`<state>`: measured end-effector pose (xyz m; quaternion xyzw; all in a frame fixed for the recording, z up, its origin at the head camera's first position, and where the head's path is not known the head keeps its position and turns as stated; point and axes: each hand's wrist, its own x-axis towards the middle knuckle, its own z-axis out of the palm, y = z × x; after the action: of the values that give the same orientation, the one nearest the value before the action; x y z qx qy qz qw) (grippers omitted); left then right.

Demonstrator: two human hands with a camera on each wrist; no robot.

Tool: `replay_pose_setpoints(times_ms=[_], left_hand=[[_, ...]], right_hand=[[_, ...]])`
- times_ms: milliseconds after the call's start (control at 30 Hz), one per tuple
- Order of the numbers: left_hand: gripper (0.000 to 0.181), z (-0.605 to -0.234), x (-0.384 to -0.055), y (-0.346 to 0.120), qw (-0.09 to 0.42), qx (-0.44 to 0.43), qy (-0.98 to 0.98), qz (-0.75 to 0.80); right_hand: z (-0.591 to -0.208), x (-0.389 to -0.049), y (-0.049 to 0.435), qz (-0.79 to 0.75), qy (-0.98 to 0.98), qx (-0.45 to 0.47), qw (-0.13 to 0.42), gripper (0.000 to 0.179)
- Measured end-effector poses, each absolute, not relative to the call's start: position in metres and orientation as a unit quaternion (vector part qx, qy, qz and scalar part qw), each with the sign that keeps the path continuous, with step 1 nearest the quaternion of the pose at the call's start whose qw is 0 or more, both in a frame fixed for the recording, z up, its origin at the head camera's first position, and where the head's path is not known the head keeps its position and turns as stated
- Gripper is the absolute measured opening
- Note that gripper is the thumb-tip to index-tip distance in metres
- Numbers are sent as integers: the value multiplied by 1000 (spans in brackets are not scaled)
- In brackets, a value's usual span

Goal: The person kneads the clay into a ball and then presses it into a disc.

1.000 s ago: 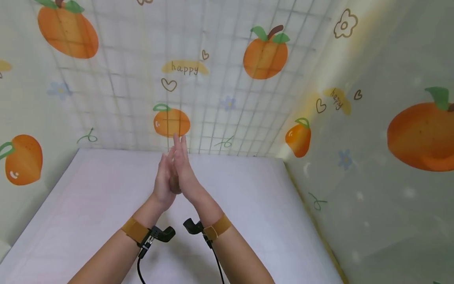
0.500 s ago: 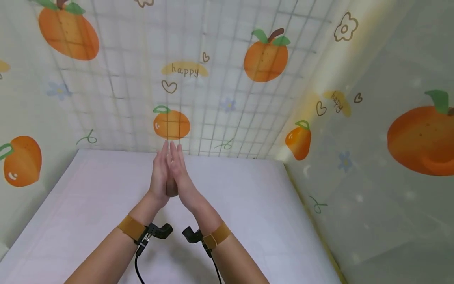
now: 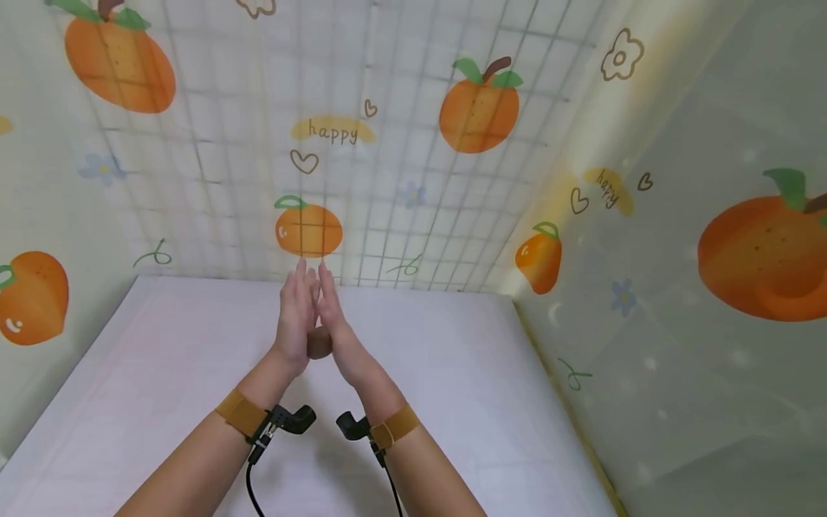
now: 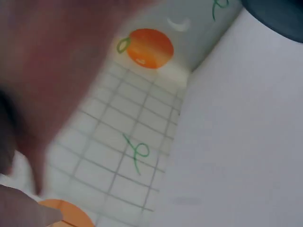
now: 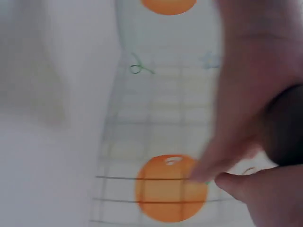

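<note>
Between my two palms, above the table, sits a smooth brown lump [image 3: 319, 344] that looks like clay. My left hand [image 3: 293, 327] presses on its left side with fingers straight and pointing away from me. From the other side my right hand [image 3: 344, 341] presses it, also with straight fingers. The palms are held apart by the lump, and their fingertips come close together. In the right wrist view the lump [image 5: 288, 125] appears dark, partly hidden between the hands. At the left edge of the left wrist view only a dark sliver of it shows.
A white tabletop [image 3: 426, 402] lies beneath the hands. Behind it hangs a sheet [image 3: 381, 158] printed with oranges, over a wire grid; a similar sheet [image 3: 685, 388] covers the right side. Each wrist wears a brown strap with a black camera [image 3: 293, 419] and cable.
The right hand has drawn back toward me while the left has slid forward, rubbing against each other. The palms now stand a little wider apart, and more of the brown lump shows.
</note>
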<state>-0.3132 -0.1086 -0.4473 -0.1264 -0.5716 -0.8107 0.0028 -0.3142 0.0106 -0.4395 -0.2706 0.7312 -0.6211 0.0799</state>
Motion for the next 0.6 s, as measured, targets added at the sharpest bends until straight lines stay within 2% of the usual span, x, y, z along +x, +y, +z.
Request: replay_pose_setpoints(times_ms=[167, 300, 433, 600], left_hand=[[73, -452, -317, -104, -20, -124, -529, -839], [75, -458, -308, -93, -40, -137, -530, -836], [79, -459, -299, -89, -46, -150, -530, -833], [84, -460, -302, -97, -34, -132, -545, -827]], right_hand=[[-417, -307, 7, -605, 737, -300, 46, 77], [-405, -319, 10, -602, 750, -273, 28, 76], [-424, -331, 17, -615, 749, -243, 43, 66], [-448, -320, 17, -621, 741, -245, 68, 63]])
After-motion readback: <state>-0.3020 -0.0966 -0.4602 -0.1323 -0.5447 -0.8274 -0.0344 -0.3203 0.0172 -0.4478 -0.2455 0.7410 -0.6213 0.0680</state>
